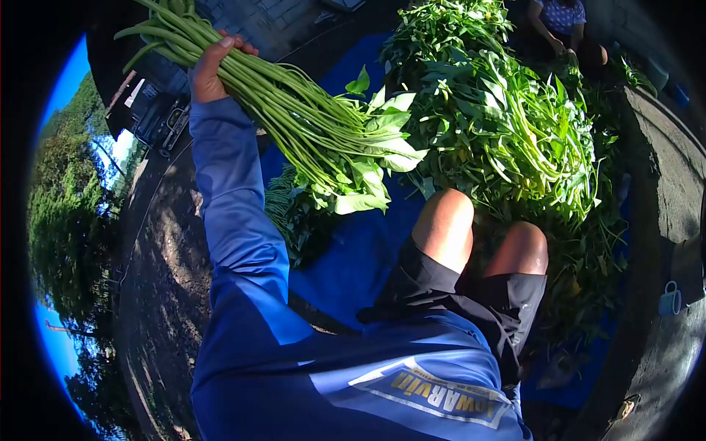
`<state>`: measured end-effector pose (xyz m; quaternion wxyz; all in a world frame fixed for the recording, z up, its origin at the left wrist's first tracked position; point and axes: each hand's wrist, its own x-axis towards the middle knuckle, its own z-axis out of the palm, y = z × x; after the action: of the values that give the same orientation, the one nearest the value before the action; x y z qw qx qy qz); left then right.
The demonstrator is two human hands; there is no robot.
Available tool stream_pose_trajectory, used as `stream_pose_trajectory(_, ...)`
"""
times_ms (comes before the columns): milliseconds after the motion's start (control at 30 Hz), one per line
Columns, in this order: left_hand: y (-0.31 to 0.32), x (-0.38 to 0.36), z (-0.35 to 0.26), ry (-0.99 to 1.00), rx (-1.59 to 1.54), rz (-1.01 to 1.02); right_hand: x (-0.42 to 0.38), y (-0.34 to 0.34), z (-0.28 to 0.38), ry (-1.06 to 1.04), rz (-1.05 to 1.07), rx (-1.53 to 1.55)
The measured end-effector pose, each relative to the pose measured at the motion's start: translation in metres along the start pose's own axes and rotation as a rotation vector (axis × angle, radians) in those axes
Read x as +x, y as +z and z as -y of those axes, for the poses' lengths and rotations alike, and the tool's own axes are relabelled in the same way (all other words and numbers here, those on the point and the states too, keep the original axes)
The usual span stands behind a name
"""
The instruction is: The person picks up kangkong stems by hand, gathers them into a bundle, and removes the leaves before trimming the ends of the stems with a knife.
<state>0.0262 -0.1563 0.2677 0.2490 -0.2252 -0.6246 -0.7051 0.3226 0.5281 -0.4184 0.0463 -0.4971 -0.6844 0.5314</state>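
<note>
My left hand (211, 72) is raised at the upper left, its fingers closed around a thick bunch of water spinach (294, 110). The long green stems slant across the view, with cut ends at the top left and broad leaves hanging towards the middle. My right hand is out of sight. Beyond my knees lies a big heap of leafy greens (507, 125) of the same kind. Beneath the held bunch, more bundled stems (283, 202) rest on a blue tarp (331, 272), partly hidden by the leaves.
A low concrete ledge (662, 147) runs along the right, with a light-blue mug (670, 300) near it. Another person (562, 22) sits at the top right, hands near some greens. A parked vehicle (165, 117) and trees (70, 206) stand at the left, past bare ground.
</note>
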Motion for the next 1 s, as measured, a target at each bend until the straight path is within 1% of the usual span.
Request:
stream_pose_trajectory(100, 0.003, -0.001, -0.009, -0.045, 0.175, 0.046, -0.001, 0.011, -0.002, -0.013, 0.002, 0.019)
stream_pose_trajectory(133, 0.006, -0.003, -0.012, -0.109, 0.256, 0.074, -0.007, 0.015, -0.002, -0.025, 0.005, 0.035)
stream_pose_trajectory(200, 0.029, -0.027, -0.011, -0.347, 0.201, 0.194, -0.015, 0.013, -0.019, -0.039, -0.021, 0.059)
stream_pose_trajectory(233, 0.040, -0.038, -0.002, -0.524, 0.148, 0.292, -0.020, 0.010, -0.044, -0.025, -0.059, 0.060)
stream_pose_trajectory(267, 0.047, -0.047, 0.016, -0.689, 0.128, 0.470, -0.030, 0.006, -0.061, 0.002, -0.109, 0.061)
stream_pose_trajectory(333, 0.103, -0.116, 0.060, -0.946, 0.092, 0.544, -0.058, -0.004, -0.089, 0.103, -0.205, 0.089)
stream_pose_trajectory(367, 0.134, -0.155, 0.082, -1.107, 0.106, 0.556, -0.062, -0.004, -0.097, 0.151, -0.246, 0.125)
stream_pose_trajectory(400, 0.150, -0.193, 0.112, -1.256, 0.073, 0.583, -0.074, -0.007, -0.104, 0.186, -0.280, 0.177)
stream_pose_trajectory(433, 0.181, -0.221, 0.125, -1.370, 0.124, 0.597, -0.089, -0.008, -0.108, 0.205, -0.312, 0.241)
stream_pose_trajectory(467, 0.189, -0.245, 0.151, -1.413, 0.176, 0.615, -0.103, -0.012, -0.103, 0.190, -0.334, 0.316)
stream_pose_trajectory(500, 0.214, -0.250, 0.160, -1.438, 0.091, 0.655, -0.117, -0.016, -0.097, 0.161, -0.352, 0.393)
stream_pose_trajectory(533, 0.238, -0.256, 0.168, -1.463, 0.007, 0.694, -0.131, -0.025, -0.089, 0.084, -0.337, 0.487)
stream_pose_trajectory(567, 0.262, -0.247, 0.189, -1.493, 0.015, 0.879, -0.146, -0.037, -0.072, -0.005, -0.308, 0.576)
stream_pose_trajectory(600, 0.276, -0.243, 0.199, -1.497, 0.007, 0.951, -0.168, -0.055, -0.033, 0.062, -0.213, 0.609)
stream_pose_trajectory(633, 0.287, -0.240, 0.205, -1.505, 0.007, 1.019, -0.190, -0.071, 0.004, -0.097, -0.111, 0.558)
stream_pose_trajectory(667, 0.302, -0.240, 0.211, -1.510, 0.021, 1.063, -0.204, -0.079, 0.037, -0.177, -0.077, 0.528)
stream_pose_trajectory(700, 0.317, -0.242, 0.213, -1.512, 0.038, 1.098, -0.215, -0.082, 0.070, -0.164, -0.088, 0.569)
stream_pose_trajectory(767, 0.342, -0.243, 0.216, -1.464, 0.207, 1.226, -0.229, -0.089, 0.135, -0.288, -0.125, 0.520)
stream_pose_trajectory(800, 0.346, -0.246, 0.224, -1.438, 0.180, 1.278, -0.236, -0.096, 0.158, -0.338, -0.068, 0.579)
stream_pose_trajectory(867, 0.354, -0.254, 0.240, -1.400, 0.125, 1.368, -0.247, -0.112, 0.193, -0.436, 0.041, 0.680)
stream_pose_trajectory(967, 0.365, -0.253, 0.244, -1.346, 0.071, 1.457, -0.266, -0.115, 0.226, -0.546, 0.033, 0.593)
stream_pose_trajectory(1000, 0.368, -0.252, 0.244, -1.326, 0.083, 1.467, -0.261, -0.117, 0.230, -0.632, 0.104, 0.520)
